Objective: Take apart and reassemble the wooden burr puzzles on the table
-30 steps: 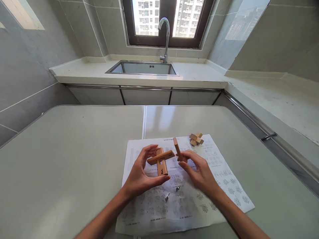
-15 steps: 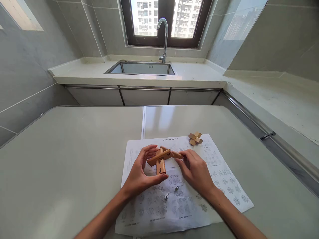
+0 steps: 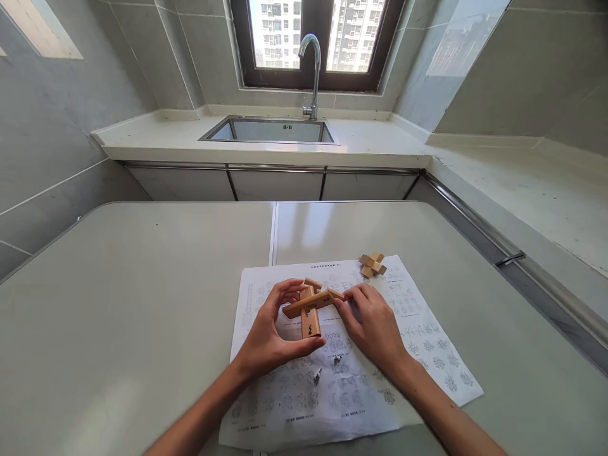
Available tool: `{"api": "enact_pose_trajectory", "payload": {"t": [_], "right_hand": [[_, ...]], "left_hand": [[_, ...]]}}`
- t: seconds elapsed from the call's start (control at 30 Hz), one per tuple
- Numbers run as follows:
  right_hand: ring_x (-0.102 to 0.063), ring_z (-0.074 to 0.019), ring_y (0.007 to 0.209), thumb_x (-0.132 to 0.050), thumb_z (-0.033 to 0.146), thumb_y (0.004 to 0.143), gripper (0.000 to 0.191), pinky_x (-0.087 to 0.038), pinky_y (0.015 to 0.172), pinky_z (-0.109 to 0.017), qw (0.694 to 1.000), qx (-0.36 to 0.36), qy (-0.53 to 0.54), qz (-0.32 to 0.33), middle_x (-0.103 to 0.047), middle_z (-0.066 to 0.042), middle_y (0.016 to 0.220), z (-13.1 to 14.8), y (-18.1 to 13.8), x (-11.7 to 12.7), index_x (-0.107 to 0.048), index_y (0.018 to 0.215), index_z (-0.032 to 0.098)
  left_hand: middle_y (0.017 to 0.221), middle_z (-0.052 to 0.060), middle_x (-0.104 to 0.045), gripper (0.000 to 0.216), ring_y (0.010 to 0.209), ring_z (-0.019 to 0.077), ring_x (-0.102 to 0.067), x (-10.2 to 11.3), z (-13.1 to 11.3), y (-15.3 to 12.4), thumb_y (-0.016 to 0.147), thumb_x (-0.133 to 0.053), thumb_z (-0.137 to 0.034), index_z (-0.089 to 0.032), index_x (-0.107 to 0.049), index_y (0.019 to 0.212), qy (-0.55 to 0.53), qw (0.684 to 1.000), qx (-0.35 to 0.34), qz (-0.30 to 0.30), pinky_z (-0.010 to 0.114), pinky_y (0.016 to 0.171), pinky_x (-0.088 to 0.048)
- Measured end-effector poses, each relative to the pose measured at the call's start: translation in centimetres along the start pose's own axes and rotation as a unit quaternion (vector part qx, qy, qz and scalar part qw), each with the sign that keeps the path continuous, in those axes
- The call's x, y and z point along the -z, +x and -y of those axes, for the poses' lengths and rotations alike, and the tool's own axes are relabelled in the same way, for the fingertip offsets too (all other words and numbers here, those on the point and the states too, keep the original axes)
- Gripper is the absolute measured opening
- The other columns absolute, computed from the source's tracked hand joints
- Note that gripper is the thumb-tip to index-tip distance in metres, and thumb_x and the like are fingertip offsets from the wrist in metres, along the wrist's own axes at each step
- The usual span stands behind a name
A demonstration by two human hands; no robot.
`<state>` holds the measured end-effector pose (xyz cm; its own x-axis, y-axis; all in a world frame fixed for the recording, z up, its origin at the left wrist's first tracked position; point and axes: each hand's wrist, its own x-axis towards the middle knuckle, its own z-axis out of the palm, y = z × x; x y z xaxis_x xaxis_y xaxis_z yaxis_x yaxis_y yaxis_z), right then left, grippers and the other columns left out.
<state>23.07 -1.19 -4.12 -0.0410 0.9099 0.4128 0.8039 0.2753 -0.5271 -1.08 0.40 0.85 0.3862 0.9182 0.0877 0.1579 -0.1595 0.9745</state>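
Counter sink point(image 3: 263, 131) beyond wooden pieces point(image 3: 316, 301)

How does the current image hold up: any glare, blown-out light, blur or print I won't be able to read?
Head view: window bright, buildings beyond it pale; head view: whitish glare on the table, strongest at far centre and near left; head view: most print on the sheet too small to read; head view: left hand, right hand and wooden pieces reasonably sharp.
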Motion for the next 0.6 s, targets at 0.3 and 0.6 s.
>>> {"api": "enact_pose_trajectory", "payload": {"t": [0.3, 0.6], "right_hand": [[-0.063, -0.0261, 0.088, -0.054, 0.042, 0.109, 0.023, -0.050, 0.077, -0.039, 0.999, -0.033, 0.031, -0.015, -0.066, -0.008, 0.098, 0.4, 0.2, 0.4, -0.063, 0.100, 0.023], [-0.061, -0.0218, 0.082, -0.053, 0.038, 0.109, 0.017, -0.054, 0.076, -0.036, 0.971, 0.054, 0.233, 0.021, -0.066, -0.005, 0.095, 2.4, 0.1, 1.4, -0.062, 0.115, 0.024]], "left_hand": [[0.145, 0.011, -0.061, 0.086, 0.135, 0.0358, -0.059, 0.0, 0.0, -0.1, 0.069, -0.097, -0.043, -0.030, -0.051, 0.141, 0.019, 1.000, -0.006, 0.006, 0.056, 0.120, -0.045], [0.140, 0.010, -0.062, 0.087, 0.129, 0.0335, -0.061, -0.5, -0.6, -0.2, 0.070, -0.097, -0.039, -0.031, -0.049, 0.142, 0.043, 0.998, -0.029, 0.031, 0.055, 0.116, -0.047]]}}
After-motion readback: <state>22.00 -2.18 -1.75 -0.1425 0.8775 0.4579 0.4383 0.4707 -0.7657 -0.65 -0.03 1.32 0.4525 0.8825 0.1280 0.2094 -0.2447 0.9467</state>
